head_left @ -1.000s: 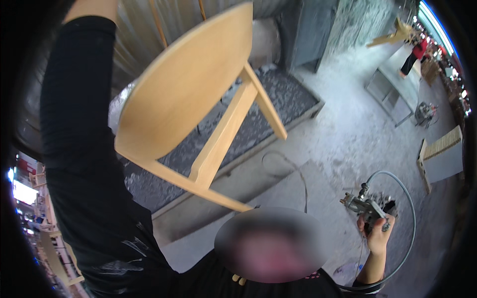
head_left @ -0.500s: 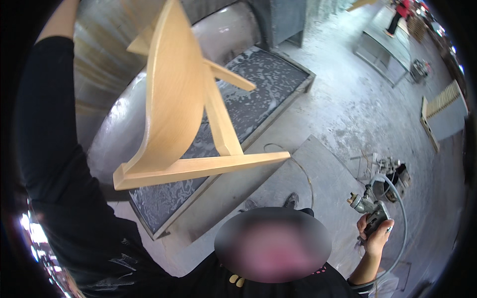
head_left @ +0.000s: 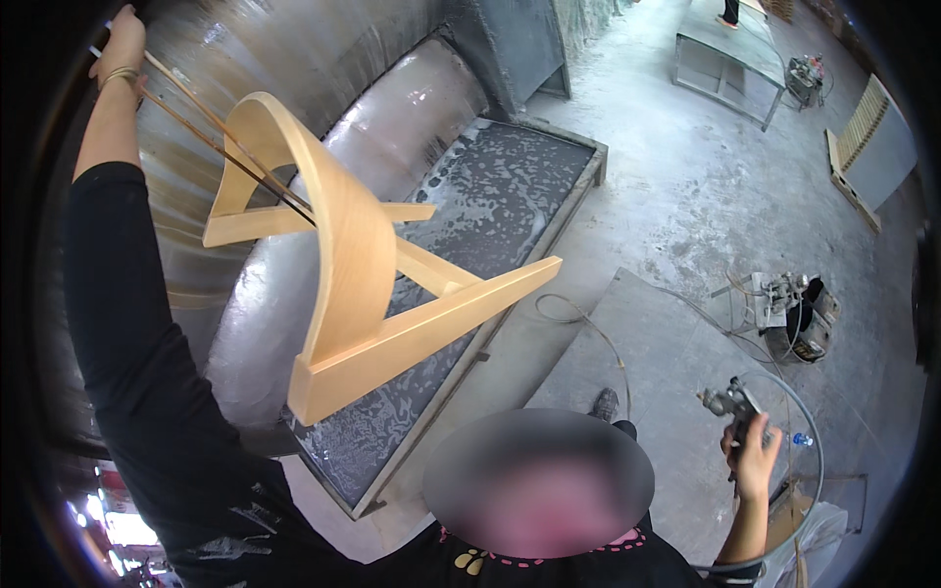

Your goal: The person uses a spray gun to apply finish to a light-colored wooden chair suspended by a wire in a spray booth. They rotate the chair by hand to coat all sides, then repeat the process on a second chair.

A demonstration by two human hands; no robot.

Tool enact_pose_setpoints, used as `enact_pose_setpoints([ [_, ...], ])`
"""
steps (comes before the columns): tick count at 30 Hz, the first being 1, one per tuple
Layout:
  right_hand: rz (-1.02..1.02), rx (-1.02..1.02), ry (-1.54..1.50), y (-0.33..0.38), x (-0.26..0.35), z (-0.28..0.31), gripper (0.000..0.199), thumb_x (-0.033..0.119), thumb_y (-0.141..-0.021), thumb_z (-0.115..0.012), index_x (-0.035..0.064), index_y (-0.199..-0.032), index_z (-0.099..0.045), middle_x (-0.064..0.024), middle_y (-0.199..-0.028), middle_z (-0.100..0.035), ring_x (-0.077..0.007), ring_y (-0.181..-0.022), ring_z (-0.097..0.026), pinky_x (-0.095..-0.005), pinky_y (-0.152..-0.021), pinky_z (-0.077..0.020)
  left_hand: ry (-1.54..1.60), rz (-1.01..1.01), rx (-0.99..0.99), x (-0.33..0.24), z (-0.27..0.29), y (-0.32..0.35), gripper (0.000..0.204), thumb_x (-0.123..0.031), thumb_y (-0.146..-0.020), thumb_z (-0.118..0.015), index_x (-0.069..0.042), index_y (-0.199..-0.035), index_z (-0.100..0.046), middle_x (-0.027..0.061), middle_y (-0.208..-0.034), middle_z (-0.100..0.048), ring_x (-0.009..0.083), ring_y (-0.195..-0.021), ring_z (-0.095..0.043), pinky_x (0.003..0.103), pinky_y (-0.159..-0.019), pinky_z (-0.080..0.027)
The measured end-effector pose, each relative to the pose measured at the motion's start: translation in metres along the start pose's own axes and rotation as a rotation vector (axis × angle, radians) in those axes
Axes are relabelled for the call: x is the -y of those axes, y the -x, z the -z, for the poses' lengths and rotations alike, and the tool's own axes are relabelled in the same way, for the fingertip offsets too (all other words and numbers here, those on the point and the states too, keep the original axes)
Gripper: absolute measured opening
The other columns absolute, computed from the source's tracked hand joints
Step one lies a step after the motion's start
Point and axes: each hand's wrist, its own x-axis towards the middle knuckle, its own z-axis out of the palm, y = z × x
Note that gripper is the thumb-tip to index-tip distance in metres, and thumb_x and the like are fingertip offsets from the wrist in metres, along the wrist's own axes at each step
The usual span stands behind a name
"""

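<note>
- Fingers of the right hand (head_left: pixel 753 461) are clamped on a spray gun (head_left: pixel 742 407); its hose (head_left: pixel 817 421) loops past the forearm.
- Those of the raised left hand (head_left: pixel 123 44) close around thin rods (head_left: pixel 201 135).
- These slope to a curved wooden chair frame (head_left: pixel 353 255), tilted above a long tray (head_left: pixel 555 225) with dark, streaked contents.
- Farther off, a metal table (head_left: pixel 725 44) stands on the floor (head_left: pixel 676 196).
</note>
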Motion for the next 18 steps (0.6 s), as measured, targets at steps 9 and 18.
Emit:
enact_pose_setpoints([
  [9, 0.699, 0.515, -0.441, 0.044, 0.068, 0.021, 0.098, 0.082, -0.089, -0.050, -0.0087, -0.124, -0.062, -0.0051, -0.056, -0.050, -0.0124, -0.040, -0.040, -0.0259, -0.039, -0.0308, -0.364, -0.035, -0.289, 0.006, -0.022, 0.019, 0.148, -0.089, -0.068, -0.060, 0.023, -0.152, -0.010, 0.0434, -0.155, -0.026, 0.0477, -0.149, -0.028, 0.048, -0.123, -0.022],
  [18, 0.761, 0.185, -0.269, 0.022, 0.046, -0.023, 0.095, 0.079, -0.095, -0.047, -0.0116, -0.109, -0.071, -0.0040, -0.059, -0.057, -0.0101, -0.045, -0.049, -0.0252, -0.043, -0.0352, -0.581, -0.339, 0.022, 0.005, 0.012, 0.081, 0.161, -0.092, -0.052, -0.075, 0.029, -0.143, -0.020, 0.0464, -0.146, -0.035, 0.0503, -0.143, -0.037, 0.052, -0.117, -0.035],
])
